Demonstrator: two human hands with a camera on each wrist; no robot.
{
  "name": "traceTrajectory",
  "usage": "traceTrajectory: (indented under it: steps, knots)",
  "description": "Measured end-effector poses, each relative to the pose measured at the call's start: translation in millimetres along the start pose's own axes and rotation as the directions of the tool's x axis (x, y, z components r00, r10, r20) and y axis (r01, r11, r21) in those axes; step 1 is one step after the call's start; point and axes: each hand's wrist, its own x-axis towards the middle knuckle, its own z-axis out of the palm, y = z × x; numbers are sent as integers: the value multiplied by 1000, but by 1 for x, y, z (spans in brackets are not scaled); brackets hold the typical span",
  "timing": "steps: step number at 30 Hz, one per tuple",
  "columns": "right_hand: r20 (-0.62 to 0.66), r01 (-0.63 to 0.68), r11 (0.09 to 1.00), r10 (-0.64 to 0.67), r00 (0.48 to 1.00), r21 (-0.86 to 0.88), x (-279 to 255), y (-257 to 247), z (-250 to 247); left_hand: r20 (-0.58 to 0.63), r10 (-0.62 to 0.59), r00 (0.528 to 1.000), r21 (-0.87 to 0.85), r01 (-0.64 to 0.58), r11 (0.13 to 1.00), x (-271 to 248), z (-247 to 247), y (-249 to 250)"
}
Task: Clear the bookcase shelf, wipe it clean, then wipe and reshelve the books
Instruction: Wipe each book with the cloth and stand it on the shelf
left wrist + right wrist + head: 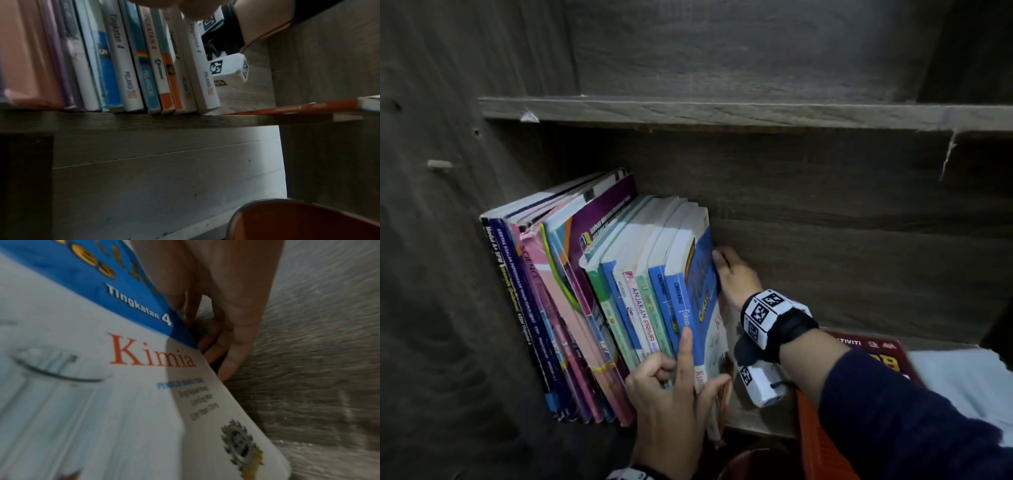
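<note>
Your hands bracket the leaning row of books [599,298] at the shelf's [756,418] left end.
Right hand [736,277] hooks behind the Kimia book [702,287]; left hand [674,394], forefinger straight, apparently just presses spines. Tug one volume and the row may topple.

Books [599,291] stand leaning at the shelf's [753,419] left end; another book [873,353] lies flat to their right.

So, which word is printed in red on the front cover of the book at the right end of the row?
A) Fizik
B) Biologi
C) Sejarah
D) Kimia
D: the right wrist view shows "Kimia" in red on the end book's cover, where the right hand reaches behind its back edge.
</note>
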Motion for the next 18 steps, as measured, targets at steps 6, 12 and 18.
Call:
traceTrajectory:
  steps: [6,12,18]
  knots:
    - [111,-57,988,74,991,-142,-15,12,-14,72,94,993,110,-101,989,-7,1,-11]
    - [166,-16,998,26,986,-61,-15,19,-18,69,164,984,230,-176,957,-17,7,-19]
    - [82,-63,978,48,996,197,-6,18,-10,55,127,990,286,-137,948,-13,17,-19]
